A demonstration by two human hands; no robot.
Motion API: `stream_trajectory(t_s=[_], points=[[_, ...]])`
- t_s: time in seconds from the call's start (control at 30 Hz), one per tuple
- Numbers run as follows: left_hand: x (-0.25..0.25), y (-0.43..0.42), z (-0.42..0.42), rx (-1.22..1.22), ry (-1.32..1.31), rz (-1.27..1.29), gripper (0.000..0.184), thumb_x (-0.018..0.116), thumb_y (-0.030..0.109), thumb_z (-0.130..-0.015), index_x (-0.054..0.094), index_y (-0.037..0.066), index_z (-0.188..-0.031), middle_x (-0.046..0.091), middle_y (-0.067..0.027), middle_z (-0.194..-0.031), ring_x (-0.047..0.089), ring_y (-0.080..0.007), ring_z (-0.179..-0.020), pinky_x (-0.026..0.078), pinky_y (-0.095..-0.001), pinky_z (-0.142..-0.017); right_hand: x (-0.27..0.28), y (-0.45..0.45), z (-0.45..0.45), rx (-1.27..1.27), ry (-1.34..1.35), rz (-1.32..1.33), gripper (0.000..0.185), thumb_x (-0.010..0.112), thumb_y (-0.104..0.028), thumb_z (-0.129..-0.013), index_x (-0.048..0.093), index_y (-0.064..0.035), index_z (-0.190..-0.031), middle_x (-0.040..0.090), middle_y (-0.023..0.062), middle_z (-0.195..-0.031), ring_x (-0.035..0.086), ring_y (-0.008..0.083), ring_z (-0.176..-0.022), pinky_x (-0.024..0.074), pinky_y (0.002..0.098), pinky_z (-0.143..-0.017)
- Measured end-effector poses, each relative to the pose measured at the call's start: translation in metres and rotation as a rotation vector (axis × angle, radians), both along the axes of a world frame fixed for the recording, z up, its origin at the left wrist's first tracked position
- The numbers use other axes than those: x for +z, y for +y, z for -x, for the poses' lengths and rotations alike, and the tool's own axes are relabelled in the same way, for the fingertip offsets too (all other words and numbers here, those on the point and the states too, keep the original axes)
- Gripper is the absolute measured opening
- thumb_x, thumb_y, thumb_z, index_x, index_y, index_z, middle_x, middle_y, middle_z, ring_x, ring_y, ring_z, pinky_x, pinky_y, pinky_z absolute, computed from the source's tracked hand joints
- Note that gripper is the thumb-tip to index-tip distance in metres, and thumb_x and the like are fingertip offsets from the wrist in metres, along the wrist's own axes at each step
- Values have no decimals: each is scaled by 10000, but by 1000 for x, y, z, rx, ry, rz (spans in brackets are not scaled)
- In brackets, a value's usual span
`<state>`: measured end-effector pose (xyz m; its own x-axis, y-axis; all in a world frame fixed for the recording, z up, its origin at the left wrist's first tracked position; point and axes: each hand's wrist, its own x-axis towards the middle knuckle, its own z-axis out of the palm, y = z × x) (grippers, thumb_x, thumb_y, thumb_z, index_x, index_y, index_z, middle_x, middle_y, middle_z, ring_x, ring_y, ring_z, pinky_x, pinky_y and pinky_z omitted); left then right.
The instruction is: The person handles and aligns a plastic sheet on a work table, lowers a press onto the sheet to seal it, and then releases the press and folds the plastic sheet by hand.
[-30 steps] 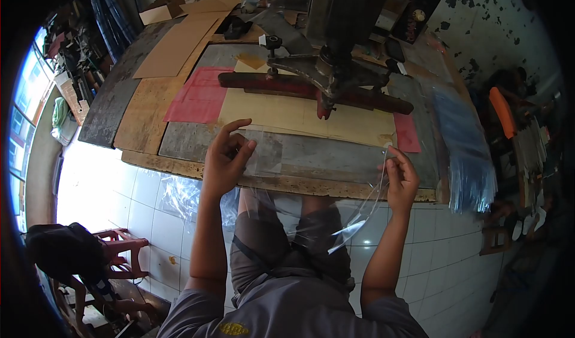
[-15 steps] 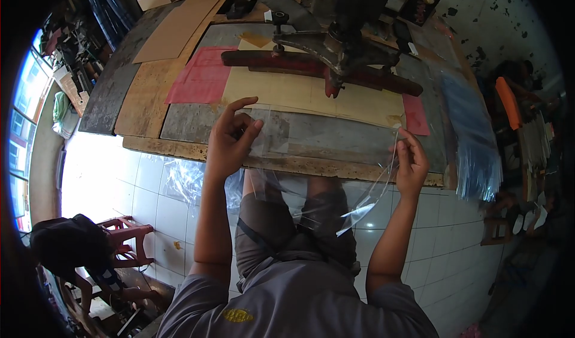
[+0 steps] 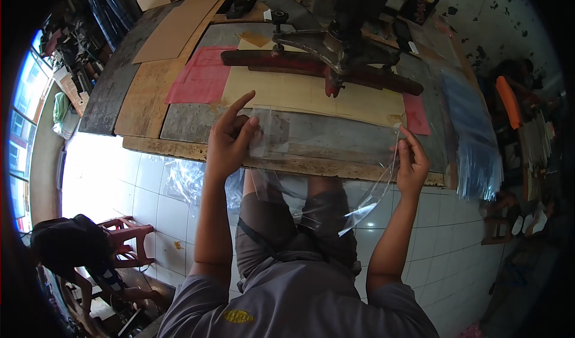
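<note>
A clear plastic sheet (image 3: 329, 143) stretches between my two hands at the front of the worktable, its lower part hanging over the edge above my lap. My left hand (image 3: 232, 137) grips its left end between thumb and curled fingers, with the index finger pointing forward. At the other end, my right hand (image 3: 411, 158) pinches the sheet's right edge. Beyond it, a yellowish strip (image 3: 311, 98) lies over a pink sheet (image 3: 197, 77) on the grey plate. Above the strip hangs the dark red bar (image 3: 371, 77) of a press.
Stacked clear plastic sheets (image 3: 473, 140) drape over the table's right side. Cardboard (image 3: 176, 29) lies at the back left. More crumpled plastic (image 3: 191, 179) is below the front edge. Another person (image 3: 72, 245) is at the lower left near a red stool (image 3: 129, 236).
My left index finger has straightened and points further forward. The left end of the plastic sheet has shifted slightly, while my right hand has barely moved.
</note>
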<state>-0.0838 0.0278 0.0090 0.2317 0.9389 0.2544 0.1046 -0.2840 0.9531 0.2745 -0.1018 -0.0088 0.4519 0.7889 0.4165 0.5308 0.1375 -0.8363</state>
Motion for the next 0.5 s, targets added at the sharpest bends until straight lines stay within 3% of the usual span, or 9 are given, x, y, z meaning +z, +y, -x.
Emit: stream_trajectory(t_s=[0.07,0.17,0.2,0.3,0.33,0.5], points=[[4,-1,2,-9,-15,53,398,668,118,-1017,608,8,-1395,600,58,-764,487,-3,-668,390,-199,-595,-3,0,-1,-13,-17,-21,310,621,-165,-1064,695,-41,-1338,697,17,-915,648,86,-818,499,243,-751],[-18,8,9,-39,-2,46,344,685,156,-1014,651,-14,-1311,723,-45,-812,589,-33,-723,480,-223,-665,-6,1,-1,-41,44,-43,302,616,-173,-1069,700,-39,-1326,701,17,-929,649,91,-822,498,249,-757],[-16,8,9,-37,34,28,253,690,145,-1012,679,-37,-1187,743,-67,-848,639,-50,-758,510,-240,-675,-6,2,-1,-49,49,-55,300,613,-175,-1071,701,-38,-1322,693,11,-921,640,81,-822,488,240,-736],[-9,7,8,-83,2,25,198,694,125,-1006,676,-49,-1097,756,-77,-877,681,-74,-793,523,-247,-687,-6,2,-4,-53,-22,-56,300,608,-175,-1073,699,-37,-1323,681,6,-908,622,69,-803,475,226,-712],[-6,5,8,-97,-7,53,198,688,163,-1019,681,-27,-1075,731,-26,-890,626,-56,-825,496,-244,-746,-7,2,-4,-58,-30,-66,301,606,-173,-1075,696,-36,-1328,669,0,-892,607,60,-783,463,218,-693],[-6,6,6,-78,-17,25,184,694,161,-1008,682,-20,-1034,745,-39,-884,651,-64,-812,512,-252,-741,-9,2,-4,-57,65,-18,307,603,-177,-1076,692,-41,-1336,653,-2,-893,604,58,-780,483,224,-685]])
